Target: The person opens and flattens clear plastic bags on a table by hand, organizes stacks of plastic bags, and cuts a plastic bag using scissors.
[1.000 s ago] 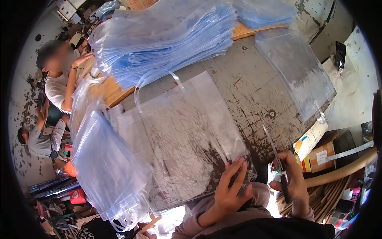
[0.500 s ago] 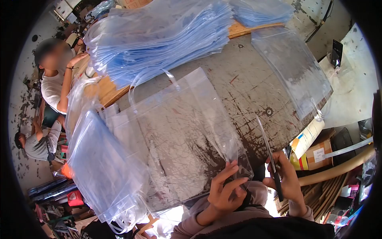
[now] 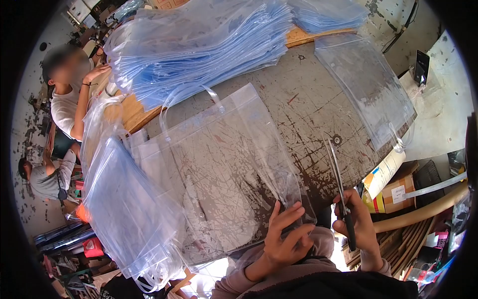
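A clear plastic bag point(image 3: 224, 164) with two handles lies flat on the scratched table point(image 3: 298, 94). My left hand point(image 3: 286, 236) is at the bag's lower right corner, fingers apart and touching the film; whether it pinches the film is hard to make out. To the right, past the table's near edge, my right hand point(image 3: 359, 219) is closed on scissors point(image 3: 337, 174), whose slightly parted blades point up over the table, apart from the bag.
Stacked clear sheets point(image 3: 209, 55) cover the far side. More bags lie at the left point(image 3: 132, 199) and right point(image 3: 368, 89). A co-worker point(image 3: 67, 94) sits at the far left, another person point(image 3: 47, 177) behind. A phone point(image 3: 421, 68) stands upper right; a cardboard box point(image 3: 401, 192) lies below.
My left hand has shifted along the bag's lower right corner, which was lifted half a second ago and now lies lower. The scissors have tilted more upright, their blades parting slightly.
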The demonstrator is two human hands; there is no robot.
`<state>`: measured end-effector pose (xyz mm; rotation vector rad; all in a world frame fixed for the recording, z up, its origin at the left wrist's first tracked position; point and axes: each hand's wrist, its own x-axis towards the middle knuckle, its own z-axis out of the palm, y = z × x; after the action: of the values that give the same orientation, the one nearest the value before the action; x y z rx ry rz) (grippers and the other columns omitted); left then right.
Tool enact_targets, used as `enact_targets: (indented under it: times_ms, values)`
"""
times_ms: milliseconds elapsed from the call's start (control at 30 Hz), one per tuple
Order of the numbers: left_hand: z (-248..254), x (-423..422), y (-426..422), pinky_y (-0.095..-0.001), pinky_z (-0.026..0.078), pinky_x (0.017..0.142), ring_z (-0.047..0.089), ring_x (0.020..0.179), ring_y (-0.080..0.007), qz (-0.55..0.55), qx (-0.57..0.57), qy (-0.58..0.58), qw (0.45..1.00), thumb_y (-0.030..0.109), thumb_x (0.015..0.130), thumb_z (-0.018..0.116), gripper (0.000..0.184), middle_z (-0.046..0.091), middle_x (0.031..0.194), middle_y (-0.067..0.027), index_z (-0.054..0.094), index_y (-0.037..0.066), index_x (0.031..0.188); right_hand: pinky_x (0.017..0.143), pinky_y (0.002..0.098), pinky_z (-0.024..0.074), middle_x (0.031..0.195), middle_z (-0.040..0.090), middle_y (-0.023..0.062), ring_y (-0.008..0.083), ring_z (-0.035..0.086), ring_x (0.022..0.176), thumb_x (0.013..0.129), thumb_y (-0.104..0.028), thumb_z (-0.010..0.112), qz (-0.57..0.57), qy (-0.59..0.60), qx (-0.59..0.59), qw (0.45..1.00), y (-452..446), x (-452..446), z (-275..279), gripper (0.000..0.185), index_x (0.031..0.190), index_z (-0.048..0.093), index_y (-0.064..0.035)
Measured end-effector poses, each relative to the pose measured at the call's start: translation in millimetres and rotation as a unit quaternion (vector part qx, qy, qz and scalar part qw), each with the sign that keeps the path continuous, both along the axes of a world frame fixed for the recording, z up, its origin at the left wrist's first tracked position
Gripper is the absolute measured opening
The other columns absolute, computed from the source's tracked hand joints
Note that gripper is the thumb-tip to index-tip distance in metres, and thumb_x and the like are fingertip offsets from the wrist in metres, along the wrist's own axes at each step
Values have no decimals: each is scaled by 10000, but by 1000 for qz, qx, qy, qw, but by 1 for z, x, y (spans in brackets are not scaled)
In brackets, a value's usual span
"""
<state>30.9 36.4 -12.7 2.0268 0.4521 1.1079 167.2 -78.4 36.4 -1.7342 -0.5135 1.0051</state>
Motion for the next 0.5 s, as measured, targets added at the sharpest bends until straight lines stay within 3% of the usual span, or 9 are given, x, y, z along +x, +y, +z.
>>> enact_targets:
  times_ms: [200, 300, 367, 500]
  values:
    - [-4, -2, -1, -488, 431, 922, 585, 983, -336, -11, 16, 6, 1000, 40, 695, 556, 121, 516, 1045, -157, 620, 58, 797, 775, 272, 445, 982, 483, 29, 114, 467, 848, 684, -218, 769, -4, -2, 34, 999, 0, 0, -1, 585, 1137, 450, -29]
    - [-11, -2, -8, -458, 479, 882, 520, 1045, -353, 20, -42, -53, 998, 39, 709, 534, 38, 414, 1072, -178, 517, 16, 735, 784, 261, 444, 971, 486, 24, 104, 467, 854, 701, -159, 743, 4, 5, 28, 1000, 1, 0, 2, 577, 1177, 445, -26]
    - [-12, -1, -10, -402, 519, 840, 479, 1077, -384, 63, -62, -62, 994, -48, 630, 551, 129, 354, 1078, -198, 454, 23, 676, 794, 255, 444, 957, 487, 20, 97, 468, 859, 712, -128, 724, 4, 6, 29, 1000, 2, -1, 3, 574, 1199, 438, -25]
    - [-11, -3, -8, -404, 527, 833, 453, 1105, -395, 68, -60, -55, 994, -49, 629, 538, 154, 328, 1090, -202, 412, 38, 651, 794, 254, 446, 946, 487, 17, 95, 471, 863, 714, -101, 716, 1, 4, 33, 999, 3, -1, 3, 561, 1199, 443, -26]
